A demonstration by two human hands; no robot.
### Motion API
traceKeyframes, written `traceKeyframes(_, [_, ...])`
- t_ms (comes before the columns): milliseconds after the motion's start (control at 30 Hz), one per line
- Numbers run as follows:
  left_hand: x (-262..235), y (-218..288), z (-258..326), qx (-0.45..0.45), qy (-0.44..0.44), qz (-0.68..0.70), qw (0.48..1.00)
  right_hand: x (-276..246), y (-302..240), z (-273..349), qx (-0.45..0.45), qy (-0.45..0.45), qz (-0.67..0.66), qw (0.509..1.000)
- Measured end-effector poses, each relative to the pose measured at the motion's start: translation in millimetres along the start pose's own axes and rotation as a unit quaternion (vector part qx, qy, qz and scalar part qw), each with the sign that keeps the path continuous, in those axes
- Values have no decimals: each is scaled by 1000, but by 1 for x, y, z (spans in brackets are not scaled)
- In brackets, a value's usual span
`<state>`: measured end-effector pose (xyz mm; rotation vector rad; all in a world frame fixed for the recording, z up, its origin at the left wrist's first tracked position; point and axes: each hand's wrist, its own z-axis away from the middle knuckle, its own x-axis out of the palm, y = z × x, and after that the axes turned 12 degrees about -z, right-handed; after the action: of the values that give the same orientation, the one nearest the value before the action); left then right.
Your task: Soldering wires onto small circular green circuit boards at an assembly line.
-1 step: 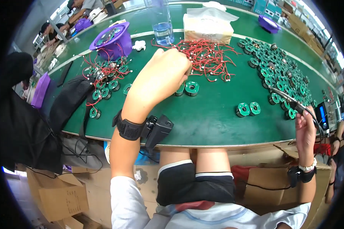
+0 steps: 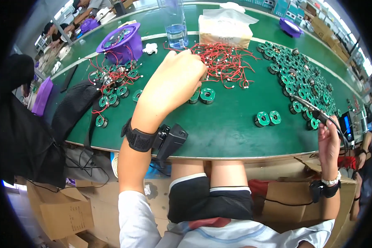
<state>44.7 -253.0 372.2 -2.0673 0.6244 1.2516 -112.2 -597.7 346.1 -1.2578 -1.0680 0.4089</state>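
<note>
Nothing has moved since the earlier frame, it's the same instant: left hand (image 2: 175,80) out over the bench, right hand (image 2: 328,138) back at the near right edge

Left hand: fingers curled down into the near edge of the red wire pile (image 2: 223,62), knuckles up. Fingertips hidden under the hand, so I can't tell whether it has pinched a wire or is only touching the tangle. 2 green coil discs (image 2: 202,96) sit just beside the heel of that hand, touching each other

Right hand: closed around the handle of a soldering iron (image 2: 312,110), tip pointing up-left toward the big batch of green discs (image 2: 301,78). 2 more discs (image 2: 268,118) lie apart from the batch, near the iron tip

Risks as I read it:
- wires are knotted together; pulling 1 likely drags a clump, which could sweep the 2 discs by the palm out of place
- the iron tip hangs close over the batch with the cord trailing off the bench edge; a snag on the cord could swing the tip into discs or wire insulation
- water glass (image 2: 175,27) stands right behind the wire pile, next to the tissue box (image 2: 225,29); a wide left-hand pull could knock it over the parts
- wrist strap unit (image 2: 169,140) rides at the table edge (image 2: 219,153) and could catch there
</note>
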Motion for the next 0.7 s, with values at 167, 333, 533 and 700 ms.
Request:
traceKeyframes(167, [6,-1,0,-28,-25,27,999,3,1,-1,-2,-56,2,998])
traceKeyframes(333, [4,11,-9,16,52,104,993,7,-1,-4,1,-60,-8,998])
traceKeyframes(533, [13,49,-34,-28,127,264,956,8,-2,-3,0,-87,-26,996])
traceKeyframes(700, [23,80,-31,-20,54,328,943,11,-2,2,11,-78,-9,997])
